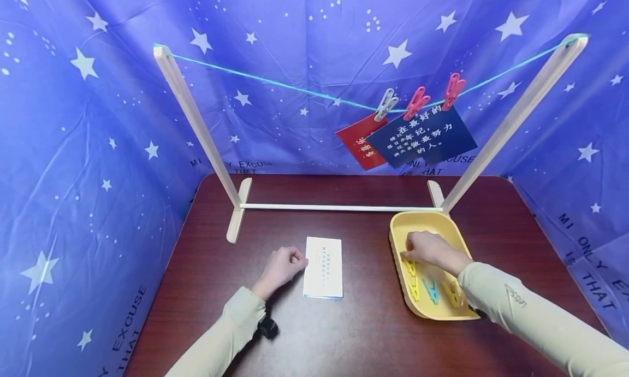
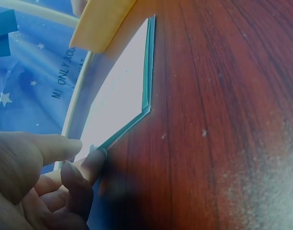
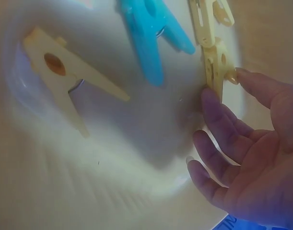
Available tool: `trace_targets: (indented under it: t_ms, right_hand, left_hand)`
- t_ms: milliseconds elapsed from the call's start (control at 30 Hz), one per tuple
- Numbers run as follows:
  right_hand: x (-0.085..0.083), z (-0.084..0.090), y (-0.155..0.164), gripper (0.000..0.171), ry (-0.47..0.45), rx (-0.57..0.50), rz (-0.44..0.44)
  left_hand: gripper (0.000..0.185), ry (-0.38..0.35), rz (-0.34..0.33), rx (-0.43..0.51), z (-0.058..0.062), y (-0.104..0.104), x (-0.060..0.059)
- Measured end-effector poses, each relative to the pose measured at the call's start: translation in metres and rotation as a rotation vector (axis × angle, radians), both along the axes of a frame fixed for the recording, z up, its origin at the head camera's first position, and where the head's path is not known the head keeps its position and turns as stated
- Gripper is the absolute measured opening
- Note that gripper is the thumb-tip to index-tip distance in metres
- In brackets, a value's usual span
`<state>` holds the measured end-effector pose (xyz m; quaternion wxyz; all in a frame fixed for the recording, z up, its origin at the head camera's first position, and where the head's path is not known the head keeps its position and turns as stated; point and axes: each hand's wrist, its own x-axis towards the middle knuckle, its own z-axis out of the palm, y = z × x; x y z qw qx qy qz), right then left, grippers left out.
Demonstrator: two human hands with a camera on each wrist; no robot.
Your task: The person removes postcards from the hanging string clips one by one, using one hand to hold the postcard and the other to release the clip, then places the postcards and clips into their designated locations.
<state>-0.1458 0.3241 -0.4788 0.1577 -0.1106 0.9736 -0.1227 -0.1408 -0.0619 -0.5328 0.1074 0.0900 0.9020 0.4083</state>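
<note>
Sleeves come in from the near edge of the table (image 1: 344, 333), one to each side. Left hand (image 1: 282, 265) rests on the wood with its fingers loosely curled, their tips touching the near-left edge of the white card (image 1: 323, 266); the left wrist view shows the fingertips (image 2: 91, 163) at the card's corner, holding nothing. That card lies flat, its long axis running away from the person, just right of the left hand and well apart from the right one.

Right hand (image 1: 428, 249) reaches into the yellow tray (image 1: 400, 281), which sits right of the card. Its fingers are slack and spread a little, thumb and forefinger closing toward a yellow clothespin (image 3: 214, 57) at the tray's left wall, touching it but not yet clearly gripping. Beside that lie a blue clothespin (image 3: 153, 38) and more yellow ones (image 3: 64, 76), all loose on the tray floor.

Farther back stands the wooden frame (image 1: 339, 207), its string (image 1: 275, 83) carrying a red card (image 1: 361, 142) and a dark blue card (image 1: 425, 139) under three pegs.
</note>
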Motion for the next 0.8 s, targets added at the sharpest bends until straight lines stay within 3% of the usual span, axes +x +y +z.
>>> trace_targets:
  t_ms: [800]
  right_hand:
    - [0.0053,0.0094,-0.0086,0.023,0.086,0.039,-0.009]
  left_hand:
    - [0.011,0.045,0.016,-0.084,0.0051,-0.0008,0.0052]
